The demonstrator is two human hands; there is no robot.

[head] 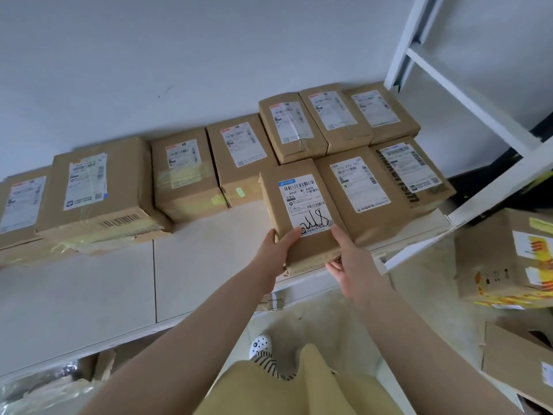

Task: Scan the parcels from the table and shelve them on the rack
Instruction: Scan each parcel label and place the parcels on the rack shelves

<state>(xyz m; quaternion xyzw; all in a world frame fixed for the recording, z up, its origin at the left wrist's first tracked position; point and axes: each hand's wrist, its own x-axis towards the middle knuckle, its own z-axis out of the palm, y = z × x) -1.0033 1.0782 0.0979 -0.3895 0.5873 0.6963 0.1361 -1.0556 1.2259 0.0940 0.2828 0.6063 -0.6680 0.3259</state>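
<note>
The near end of a small brown parcel [302,214] is held between two hands: the left hand [276,250] is wrapped round its near left corner, thumb laid flat on top at the edge of the white label [305,203] and the remaining fingers curled out of sight beneath, while the right hand [354,265] is set against the near right corner, thumb along the top edge and fingertips tucked under the front lip. The parcel is seen lying on the white rack shelf [209,235], label upward, just beside a larger box [363,196] on its right and in front of a row of shelved parcels [239,154]; its near end overhangs the shelf's front edge slightly. The shelving step is judged to be in hand, scanning for this parcel presumably done. What is called for next is a short push inward until the parcel is squared against its neighbour, then a release. Both forearms are extended forward and upward, converging on the parcel, wrists held nearly straight.
</note>
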